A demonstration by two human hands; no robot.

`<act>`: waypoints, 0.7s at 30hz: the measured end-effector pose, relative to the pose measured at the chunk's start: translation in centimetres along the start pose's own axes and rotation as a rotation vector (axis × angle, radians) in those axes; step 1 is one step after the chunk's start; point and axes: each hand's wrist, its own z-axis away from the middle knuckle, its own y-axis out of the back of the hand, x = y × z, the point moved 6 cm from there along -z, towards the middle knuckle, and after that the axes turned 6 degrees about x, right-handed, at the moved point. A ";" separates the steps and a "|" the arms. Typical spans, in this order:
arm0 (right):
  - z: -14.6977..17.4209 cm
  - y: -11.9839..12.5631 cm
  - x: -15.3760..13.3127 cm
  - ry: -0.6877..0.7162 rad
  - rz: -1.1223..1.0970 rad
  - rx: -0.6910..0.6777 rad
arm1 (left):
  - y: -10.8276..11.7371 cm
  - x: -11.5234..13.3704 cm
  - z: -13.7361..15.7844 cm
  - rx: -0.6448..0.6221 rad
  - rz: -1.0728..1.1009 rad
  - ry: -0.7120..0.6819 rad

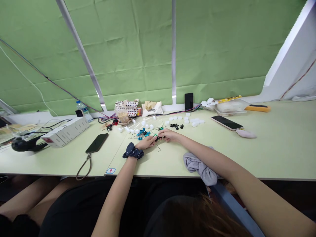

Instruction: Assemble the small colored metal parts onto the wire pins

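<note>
Both hands [158, 138] pinch green part [156, 135] between.

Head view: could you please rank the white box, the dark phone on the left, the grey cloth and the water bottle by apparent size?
1. White box
2. Grey cloth, though nearness may enlarge it
3. Dark phone
4. Water bottle, farthest away

Pale yellow-green table [283, 148]. Backdrop cloth [209, 49]: sage green, creased in a grid, crossed by white poles [173, 49]. Scrunchie [133, 152] on the left wrist: navy with small white dots. Small parts [142, 132] by the hands: metallic blue and green. Caps [195, 122]: white. Clips [176, 125]: black. Cloth [199, 167] at the table edge: grey. Phone [97, 143] with strap: black. Phone [226, 122] on the right: dark screen, pinkish rim. Boxes [65, 132]: white, red end label. Pouch [129, 107]: white, dark pattern. Flat tool [257, 108]: orange-yellow and black.
</note>
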 end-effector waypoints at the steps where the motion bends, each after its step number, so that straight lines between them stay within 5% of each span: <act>1: 0.0 0.0 0.0 -0.009 -0.016 0.001 | 0.0 0.0 0.0 0.005 -0.006 -0.002; 11: -0.9 0.5 1.3 -0.075 0.200 0.096 | -0.2 1.1 0.4 0.016 0.053 -0.034; 21: -1.1 1.6 0.9 0.025 0.197 0.128 | 0.7 0.7 0.3 0.157 -0.024 0.008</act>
